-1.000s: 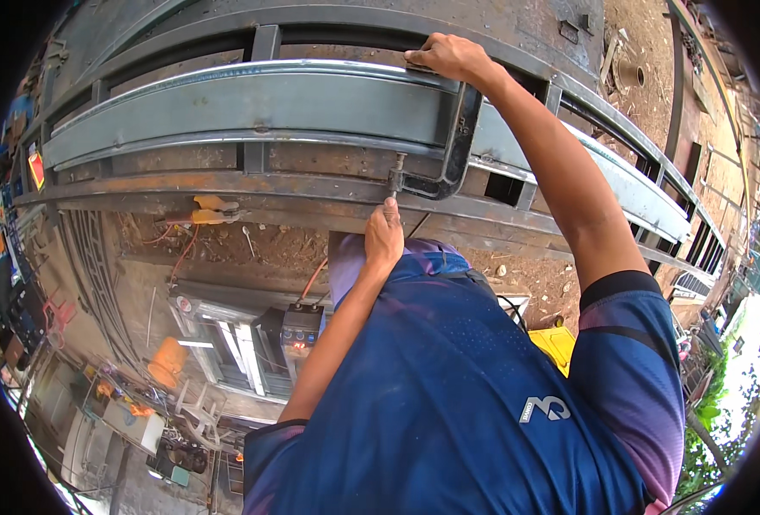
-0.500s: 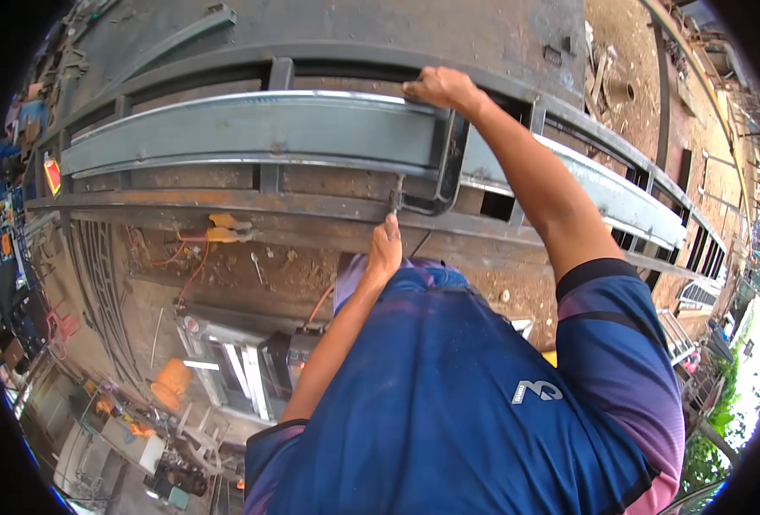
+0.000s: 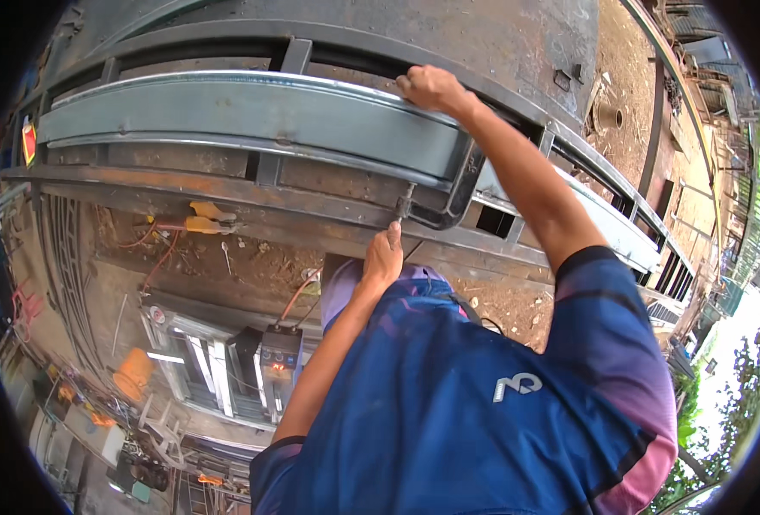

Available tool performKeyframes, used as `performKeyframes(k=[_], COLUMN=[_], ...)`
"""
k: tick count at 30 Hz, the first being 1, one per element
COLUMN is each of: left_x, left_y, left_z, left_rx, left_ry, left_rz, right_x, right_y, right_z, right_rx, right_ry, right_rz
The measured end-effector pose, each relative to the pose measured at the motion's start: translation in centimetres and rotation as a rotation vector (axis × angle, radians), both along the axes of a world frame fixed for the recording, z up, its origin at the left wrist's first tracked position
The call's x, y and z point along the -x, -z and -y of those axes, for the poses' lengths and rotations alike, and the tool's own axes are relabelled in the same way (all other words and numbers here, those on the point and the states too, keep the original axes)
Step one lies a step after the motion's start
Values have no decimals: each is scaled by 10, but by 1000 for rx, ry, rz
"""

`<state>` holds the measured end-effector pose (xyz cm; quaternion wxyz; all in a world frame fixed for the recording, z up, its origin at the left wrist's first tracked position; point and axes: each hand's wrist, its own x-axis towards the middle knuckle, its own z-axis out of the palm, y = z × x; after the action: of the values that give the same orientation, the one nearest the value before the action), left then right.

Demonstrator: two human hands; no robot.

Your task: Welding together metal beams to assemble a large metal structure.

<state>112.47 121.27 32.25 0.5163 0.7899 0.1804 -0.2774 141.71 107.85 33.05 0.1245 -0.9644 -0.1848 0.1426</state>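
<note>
A black C-clamp [image 3: 464, 184] straddles a long grey steel channel [image 3: 260, 112] resting on a dark steel frame [image 3: 182, 193]. My left hand [image 3: 383, 257] is closed around the lower end of the clamp's screw [image 3: 404, 204], on the near side of the channel. At the far edge of the channel, my right hand [image 3: 434, 88] is closed over the clamp's far end, its fingers curled. That hand and forearm hide the clamp's far jaw.
Yellow-handled pliers or a similar tool [image 3: 208, 218] with a red cable lie left of my left hand. A small machine with a lit display [image 3: 278, 356] stands beside my left forearm. An orange bucket [image 3: 131, 372] is farther left. Long metal bars [image 3: 69, 257] lie on the ground.
The view has shifted and turned slightly, so the channel appears more tilted. Both hands keep their places on the clamp, and the machine by my left forearm shows more fully.
</note>
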Motion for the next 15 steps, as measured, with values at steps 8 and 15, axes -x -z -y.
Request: performKeyframes(k=[8, 15], left_x=[0, -1], left_y=[2, 3], left_z=[-4, 0], left_rx=[15, 13], left_ry=[27, 25], left_rz=[-62, -61], right_x=[-21, 12], right_y=[-41, -1], right_z=[11, 9], right_rx=[-228, -61], right_ry=[78, -36], right_rz=[-222, -34])
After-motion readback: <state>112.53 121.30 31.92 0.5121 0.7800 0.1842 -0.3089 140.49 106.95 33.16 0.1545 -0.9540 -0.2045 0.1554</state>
